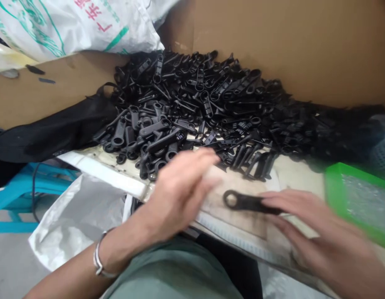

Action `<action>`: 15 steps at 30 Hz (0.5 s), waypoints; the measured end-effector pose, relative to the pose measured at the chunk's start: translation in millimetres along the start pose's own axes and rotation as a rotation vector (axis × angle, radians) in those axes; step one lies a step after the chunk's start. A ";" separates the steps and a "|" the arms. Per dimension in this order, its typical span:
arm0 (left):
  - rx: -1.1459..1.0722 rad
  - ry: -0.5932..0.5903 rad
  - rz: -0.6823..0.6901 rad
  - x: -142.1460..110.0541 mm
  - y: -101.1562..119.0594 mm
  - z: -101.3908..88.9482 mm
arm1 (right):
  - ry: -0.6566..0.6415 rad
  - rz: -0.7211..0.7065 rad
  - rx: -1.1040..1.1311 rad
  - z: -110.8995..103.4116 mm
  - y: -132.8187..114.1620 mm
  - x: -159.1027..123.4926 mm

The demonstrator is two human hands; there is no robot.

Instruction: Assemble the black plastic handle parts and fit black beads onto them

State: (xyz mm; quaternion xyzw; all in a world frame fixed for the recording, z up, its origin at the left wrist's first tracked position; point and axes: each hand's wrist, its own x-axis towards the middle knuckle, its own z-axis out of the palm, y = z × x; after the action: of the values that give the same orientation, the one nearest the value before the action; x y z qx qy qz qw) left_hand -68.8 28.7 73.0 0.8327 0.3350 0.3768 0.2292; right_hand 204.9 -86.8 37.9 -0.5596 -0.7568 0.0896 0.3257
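A big heap of black plastic pieces with ring ends (198, 104) lies on the worn table top (292, 170), against a cardboard wall. My left hand (176, 195) hovers just in front of the heap with its fingers stretched out and nothing in them; it is blurred by motion. A silver bangle sits on that wrist. My right hand (307, 224) pinches one black plastic piece (245, 202) by its end, the ring end pointing left, low over the table.
A green tray (332, 182) stands at the right edge. A brown cardboard wall (304, 45) backs the heap. A printed white sack (71, 25) lies at the top left, a black cloth (55, 133) at the left, and a grey plastic bag (74, 216) and a blue stool (21, 187) below.
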 end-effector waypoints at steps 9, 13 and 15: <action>-1.213 -0.390 -0.925 -40.7 -7.4 33.3 | -0.136 0.179 -0.199 59.3 -6.2 74.2; -1.374 -0.274 -0.963 -44.0 -6.3 33.9 | -0.245 0.168 -0.404 76.4 -15.4 99.6; -1.432 -0.230 -0.965 -42.2 -6.3 35.2 | -0.265 0.180 -0.488 78.4 -20.4 106.5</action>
State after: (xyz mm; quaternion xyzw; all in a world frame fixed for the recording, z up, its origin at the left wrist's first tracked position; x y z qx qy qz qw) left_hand -64.5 -2.4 27.5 0.2883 0.3086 0.2723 0.8646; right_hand 125.0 20.3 29.4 -0.6697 -0.7392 0.0059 0.0706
